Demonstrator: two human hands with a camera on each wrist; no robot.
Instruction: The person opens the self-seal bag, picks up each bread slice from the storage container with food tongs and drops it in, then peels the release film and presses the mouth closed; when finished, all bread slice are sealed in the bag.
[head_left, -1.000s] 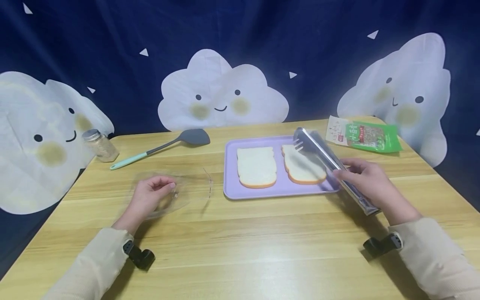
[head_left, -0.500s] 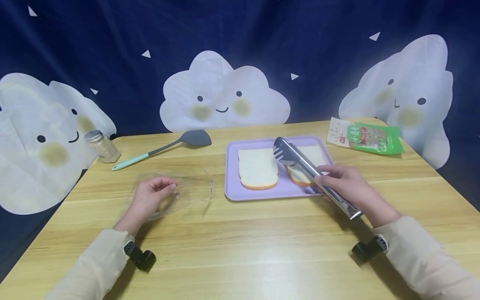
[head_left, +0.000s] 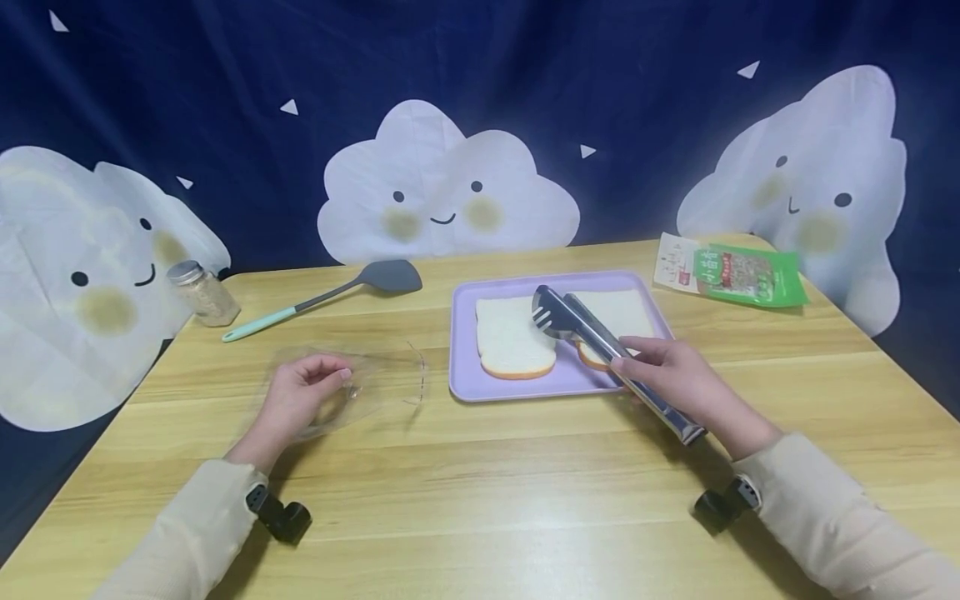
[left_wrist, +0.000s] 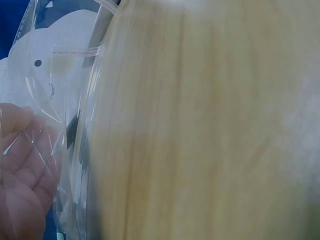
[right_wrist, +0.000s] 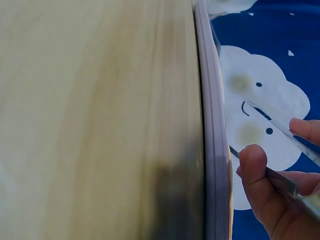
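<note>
The tabletop (head_left: 480, 492) has a pale wood grain, and behind it hangs a dark blue curtain (head_left: 240, 75) printed with smiling white clouds. The metal tongs (head_left: 588, 333) are above the lilac tray (head_left: 465, 358); their long axis runs diagonally, the toothed end pointing away and leftward over the left bread slice (head_left: 513, 342). The right hand (head_left: 678, 379) holds them between thumb and fingers, their arms slightly apart. The left hand (head_left: 300, 400) pinches a clear bag (left_wrist: 75, 125), whose outline is hard to see. The tongs partly hide the right bread slice (head_left: 618, 315); whether they touch bread, I cannot tell.
</note>
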